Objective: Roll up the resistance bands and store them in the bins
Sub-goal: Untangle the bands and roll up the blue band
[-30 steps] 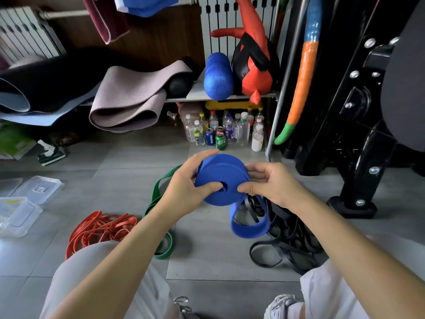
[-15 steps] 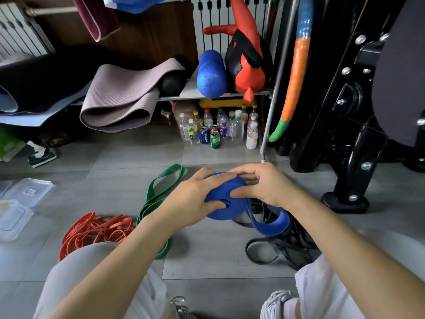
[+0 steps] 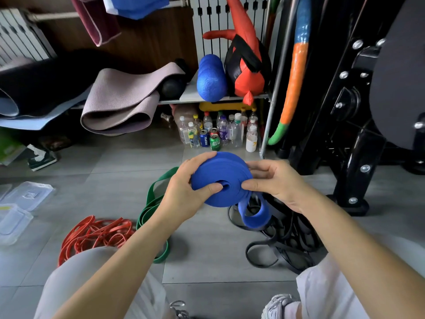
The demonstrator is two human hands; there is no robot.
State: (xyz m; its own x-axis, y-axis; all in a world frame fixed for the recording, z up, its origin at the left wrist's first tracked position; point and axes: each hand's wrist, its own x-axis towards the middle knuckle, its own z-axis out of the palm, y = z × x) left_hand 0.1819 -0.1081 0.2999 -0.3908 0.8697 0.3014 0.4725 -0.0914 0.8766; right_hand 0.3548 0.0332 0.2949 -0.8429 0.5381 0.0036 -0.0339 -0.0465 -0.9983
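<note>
- The grey tiled floor carries everything loose in front of you.
- One black gym machine stands on your right.
- One grey-pink mat lies folded on the low shelf, hanging over its edge.
- One tangle of black bands lies on the floor by your right knee; you cannot count the bands in it.
- One heap of red bands lies by your left knee; the number of bands cannot be told.
- One green band lies stretched out, its long axis running away from you, just beside the red heap.
- Two clear bins sit at the left edge, well apart from your hands; whether each is a box or a lid is unclear.
- One blue band is in the air between your hands, mostly wound into a disc. Its flat spiral face looks towards you, so the roll's axis points at you. A short loose loop hangs from its lower right above the black tangle.
- Your left hand grips the disc's left side, with its thumb on the face near the centre hole.
- Your right hand pinches the right rim, thumb in front.
- Two cans stand in front of the bottles under the shelf.
</note>
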